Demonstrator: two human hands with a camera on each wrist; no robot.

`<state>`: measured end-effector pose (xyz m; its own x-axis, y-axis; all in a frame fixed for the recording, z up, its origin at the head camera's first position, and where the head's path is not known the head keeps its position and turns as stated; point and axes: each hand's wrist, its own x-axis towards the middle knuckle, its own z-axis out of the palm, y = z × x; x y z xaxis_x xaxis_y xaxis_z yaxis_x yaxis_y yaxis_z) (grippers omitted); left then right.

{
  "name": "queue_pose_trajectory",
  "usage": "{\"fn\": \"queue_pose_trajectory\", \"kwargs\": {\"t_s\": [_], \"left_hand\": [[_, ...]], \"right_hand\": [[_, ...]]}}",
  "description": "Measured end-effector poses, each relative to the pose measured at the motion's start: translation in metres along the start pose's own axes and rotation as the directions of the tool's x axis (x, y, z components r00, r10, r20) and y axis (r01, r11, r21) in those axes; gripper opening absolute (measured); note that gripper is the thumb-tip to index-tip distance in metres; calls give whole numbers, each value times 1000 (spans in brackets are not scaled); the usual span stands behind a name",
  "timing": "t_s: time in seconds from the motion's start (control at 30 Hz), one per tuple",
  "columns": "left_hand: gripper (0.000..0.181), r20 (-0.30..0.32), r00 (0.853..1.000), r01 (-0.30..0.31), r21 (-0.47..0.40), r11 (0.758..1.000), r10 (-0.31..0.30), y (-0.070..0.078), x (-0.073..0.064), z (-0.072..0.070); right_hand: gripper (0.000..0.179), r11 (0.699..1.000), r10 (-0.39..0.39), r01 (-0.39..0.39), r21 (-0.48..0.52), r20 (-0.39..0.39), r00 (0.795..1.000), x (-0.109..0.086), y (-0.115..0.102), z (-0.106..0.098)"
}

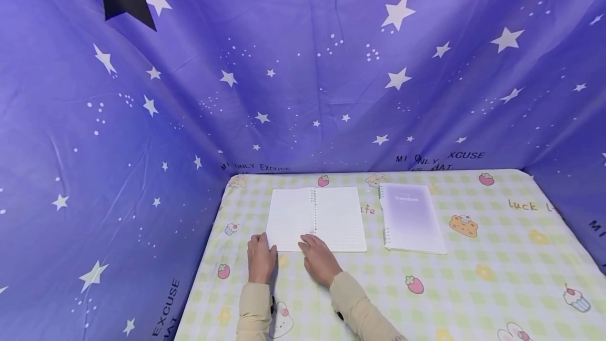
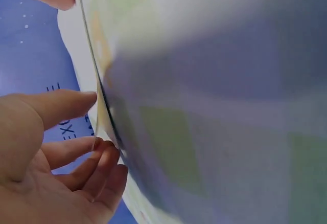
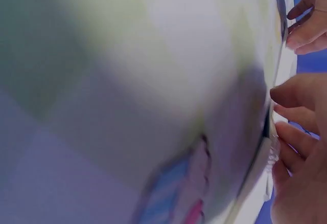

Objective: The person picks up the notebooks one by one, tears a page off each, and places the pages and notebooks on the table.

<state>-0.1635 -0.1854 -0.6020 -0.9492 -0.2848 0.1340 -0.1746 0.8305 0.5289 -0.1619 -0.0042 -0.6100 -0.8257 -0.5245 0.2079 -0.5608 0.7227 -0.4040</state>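
Observation:
A spiral notebook [image 1: 290, 219] lies spread flat on the cloth, with blank-looking lined pages on both sides of its rings [image 1: 314, 217]. At its near left corner, my left hand [image 1: 261, 259] holds the edge, thumb on the near side and curled fingers along the left side. The left wrist view shows a slightly raised corner [image 2: 102, 116] between that thumb and the fingers. My right hand [image 1: 322, 259] rests with loosely bent fingers on the near edge, close to the rings. In the right wrist view, its fingertips [image 3: 278, 93] touch the notebook's edge.
A closed purple notebook [image 1: 412, 220] marked "freedom" lies to the right of the open one. Green-and-white checked cloth [image 1: 360, 299] with printed fruit and cakes covers the table. Blue star-patterned curtains [image 1: 303, 67] hang at the back and both sides.

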Motion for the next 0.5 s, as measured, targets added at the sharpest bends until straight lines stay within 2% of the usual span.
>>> {"fn": "queue_pose_trajectory", "kwargs": {"t_s": [0.1, 0.23, 0.33, 0.5], "left_hand": [[47, 13, 1000, 18, -3, 1000, -18, 6, 2, 0], [50, -3, 1000, -5, -34, 999, 5, 15, 4, 1], [51, -5, 1000, -24, -77, 997, 24, 21, 6, 3], [52, 18, 1000, -11, -104, 995, 12, 32, 5, 6]], "right_hand": [[39, 999, -6, 4, 34, 49, 999, 1, 3, -7], [42, 996, -9, 2, 91, 81, 997, 1, 7, -13], [43, 989, -3, -6, 146, 64, 998, 1, 10, -18], [41, 976, 8, -3, 218, -20, 1000, 2, 16, -26]]}}
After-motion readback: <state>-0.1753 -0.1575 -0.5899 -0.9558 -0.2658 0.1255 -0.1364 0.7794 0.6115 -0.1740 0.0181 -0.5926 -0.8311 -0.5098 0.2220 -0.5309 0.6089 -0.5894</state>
